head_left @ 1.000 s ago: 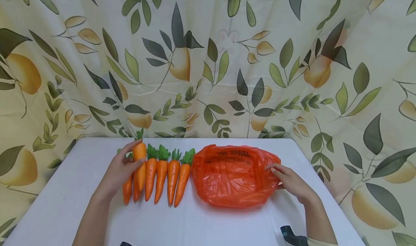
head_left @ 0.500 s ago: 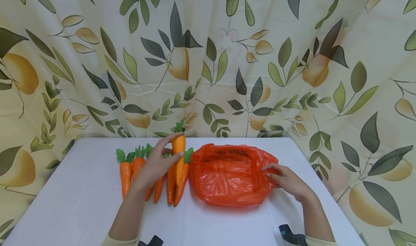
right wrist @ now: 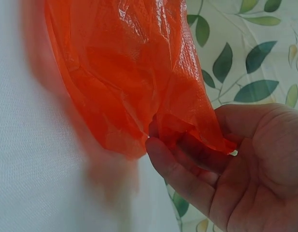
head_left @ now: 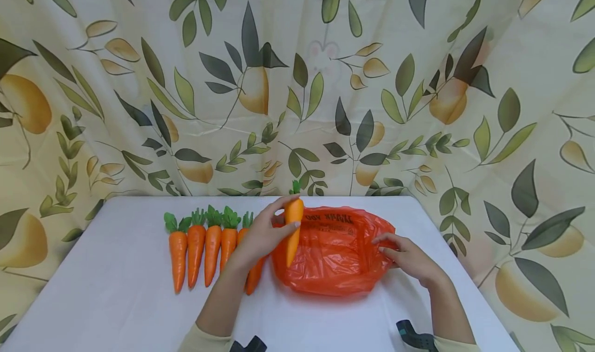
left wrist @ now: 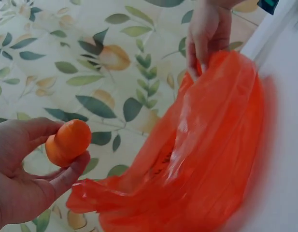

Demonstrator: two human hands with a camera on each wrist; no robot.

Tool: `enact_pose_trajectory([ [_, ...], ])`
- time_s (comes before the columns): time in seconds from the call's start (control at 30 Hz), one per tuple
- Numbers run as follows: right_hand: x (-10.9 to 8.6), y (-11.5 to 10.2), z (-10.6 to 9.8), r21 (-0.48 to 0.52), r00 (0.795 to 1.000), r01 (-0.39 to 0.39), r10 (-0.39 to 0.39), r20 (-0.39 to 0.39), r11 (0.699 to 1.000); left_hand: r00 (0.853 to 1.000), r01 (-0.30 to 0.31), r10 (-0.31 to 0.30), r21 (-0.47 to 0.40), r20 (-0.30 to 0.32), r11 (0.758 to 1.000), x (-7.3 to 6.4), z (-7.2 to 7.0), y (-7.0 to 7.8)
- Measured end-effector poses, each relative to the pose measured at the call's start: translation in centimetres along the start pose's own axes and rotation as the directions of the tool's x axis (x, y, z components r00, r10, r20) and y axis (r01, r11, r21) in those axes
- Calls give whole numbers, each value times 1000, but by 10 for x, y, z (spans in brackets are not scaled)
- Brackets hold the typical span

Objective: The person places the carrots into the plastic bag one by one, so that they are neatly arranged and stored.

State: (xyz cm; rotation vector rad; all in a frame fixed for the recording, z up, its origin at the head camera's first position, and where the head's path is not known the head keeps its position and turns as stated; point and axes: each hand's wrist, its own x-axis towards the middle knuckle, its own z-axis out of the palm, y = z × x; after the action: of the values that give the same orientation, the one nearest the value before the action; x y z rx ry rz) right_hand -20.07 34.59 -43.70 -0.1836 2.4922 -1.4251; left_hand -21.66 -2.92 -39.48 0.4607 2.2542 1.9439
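My left hand point(head_left: 265, 235) pinches an orange carrot point(head_left: 293, 223) with a green top between thumb and fingers, upright over the left rim of a red plastic bag point(head_left: 334, 264). In the left wrist view the carrot point(left wrist: 74, 140) points its rounded tip toward the camera, a little apart from the bag point(left wrist: 206, 159). My right hand point(head_left: 411, 256) holds the bag's right edge. In the right wrist view the bag's thin film point(right wrist: 187, 116) lies between the thumb and the curled fingers of that hand point(right wrist: 245, 169). The bag's mouth gapes upward.
Several carrots point(head_left: 178, 254) lie in a row on the white table point(head_left: 116, 290), left of the bag. My left forearm partly covers the row's right end. A curtain with a fruit and leaf print point(head_left: 297, 83) hangs behind the table.
My left hand has carried the carrot rightward, from above the left end of the row to the bag's left rim. The right hand keeps its grip on the bag.
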Motion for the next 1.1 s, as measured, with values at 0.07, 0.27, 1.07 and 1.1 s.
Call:
enact_pose_trajectory([
  [0.07,0,-1,0,0,1000,2,-2,2,1000,1000,-1,1,-2,20,1000,3,7,-2],
  [0.27,0,-5,2,-1,1000,9,-9,9,1000,999,-2,-2,87,40,996,12,34,-7],
  [1.07,1,-4,3,-33,1000,-8,9,15,999,981,122,-120,-6,152,992,55,126,-32],
  [1.1,1,-5,3,-33,1000,-6,6,17,999,982,120,-118,-4,149,993,56,129,-33],
])
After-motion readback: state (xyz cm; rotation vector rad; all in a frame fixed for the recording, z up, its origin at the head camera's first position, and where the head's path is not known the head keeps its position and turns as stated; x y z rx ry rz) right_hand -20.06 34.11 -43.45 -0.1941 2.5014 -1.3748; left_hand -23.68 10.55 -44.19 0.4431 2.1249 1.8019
